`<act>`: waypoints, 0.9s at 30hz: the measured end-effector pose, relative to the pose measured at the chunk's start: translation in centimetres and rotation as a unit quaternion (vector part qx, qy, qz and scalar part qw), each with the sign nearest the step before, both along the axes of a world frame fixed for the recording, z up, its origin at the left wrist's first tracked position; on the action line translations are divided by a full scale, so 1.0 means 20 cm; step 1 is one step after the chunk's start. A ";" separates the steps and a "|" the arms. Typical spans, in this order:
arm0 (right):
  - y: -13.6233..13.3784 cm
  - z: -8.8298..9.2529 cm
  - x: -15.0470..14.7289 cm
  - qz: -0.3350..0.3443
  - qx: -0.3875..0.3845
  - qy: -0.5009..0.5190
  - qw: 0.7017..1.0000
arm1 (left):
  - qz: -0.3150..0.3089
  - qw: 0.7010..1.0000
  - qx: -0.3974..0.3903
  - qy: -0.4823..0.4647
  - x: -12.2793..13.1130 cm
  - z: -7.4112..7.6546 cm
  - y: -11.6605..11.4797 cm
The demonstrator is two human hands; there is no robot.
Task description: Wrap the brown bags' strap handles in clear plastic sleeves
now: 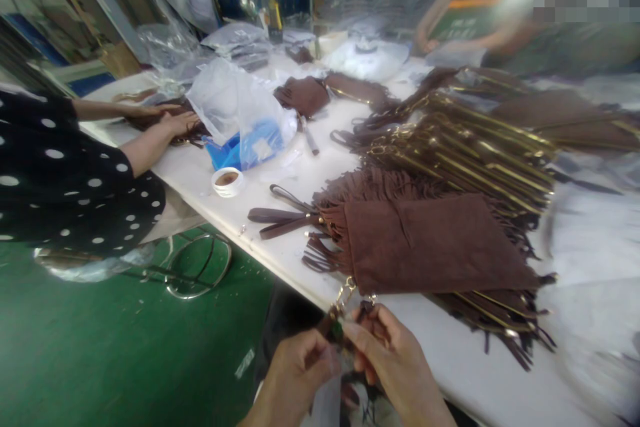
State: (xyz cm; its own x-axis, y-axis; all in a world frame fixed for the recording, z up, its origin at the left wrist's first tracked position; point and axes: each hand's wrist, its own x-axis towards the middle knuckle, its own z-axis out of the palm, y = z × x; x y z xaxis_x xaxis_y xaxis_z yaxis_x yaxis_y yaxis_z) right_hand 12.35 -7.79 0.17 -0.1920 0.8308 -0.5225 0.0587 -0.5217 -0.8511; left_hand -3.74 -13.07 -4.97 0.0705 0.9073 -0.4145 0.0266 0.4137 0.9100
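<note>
One green floor (75, 353), smooth and scattered with scraps, stretches to your left, under a long white bench (285, 213) that runs away from you. Across the bench to your right lies a broad heap of dark brown fringed pouches (465, 147), their gold-coloured zips lined up in rows, with crumpled white plastic sheeting (590, 267) just beside it. A person in a black top with white dots (55, 173) works at the bench's left edge, both hands on a brown piece. Another person (465, 20) is at the far side; the pale lettering on the green garment, under an orange band, is too blurred for you to read. Nearest you, a flat dark brown suede-like pouch (425, 240) lies on the bench beside the heap, its corner close to the edge. Beyond it, a clear and blue plastic bag (240, 113) stands between you and the dotted top. Your left hand (307, 360) and right hand (383, 347) are together below the pouch, fingers closed on a narrow brown strap (327, 321). A small round white tub (227, 191) with brown contents sits by the bag. Smallest is the gold-coloured metal clasp (345, 291) between pouch and strap.
</note>
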 end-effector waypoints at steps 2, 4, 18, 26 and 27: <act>0.00 -0.01 0.00 0.000 -0.001 -0.003 1.000 | 0.000 1.000 -0.007 -0.014 0.00 0.02 0.00; 0.00 -0.01 0.00 0.003 0.002 -0.009 1.000 | 0.004 0.999 -0.013 -0.031 0.01 0.03 0.01; -0.02 0.01 0.03 0.014 0.028 -0.057 0.998 | 0.029 0.995 -0.026 -0.093 0.10 0.07 0.05; -0.09 -0.05 0.20 0.089 0.046 -0.095 0.990 | 0.020 0.994 -0.030 -0.103 0.14 0.08 0.08; -0.09 -0.05 0.21 0.099 0.037 -0.094 0.990 | 0.019 0.994 -0.030 -0.100 0.14 0.09 0.09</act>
State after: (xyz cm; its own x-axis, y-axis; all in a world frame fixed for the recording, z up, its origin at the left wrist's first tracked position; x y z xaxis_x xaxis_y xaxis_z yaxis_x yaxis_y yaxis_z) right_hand 16.65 -9.59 -0.89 -0.2592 0.8242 -0.5035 0.3151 -0.4206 -0.8507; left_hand -0.94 -11.33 -3.15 0.1231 0.8847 -0.4495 -0.1702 0.4651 0.8688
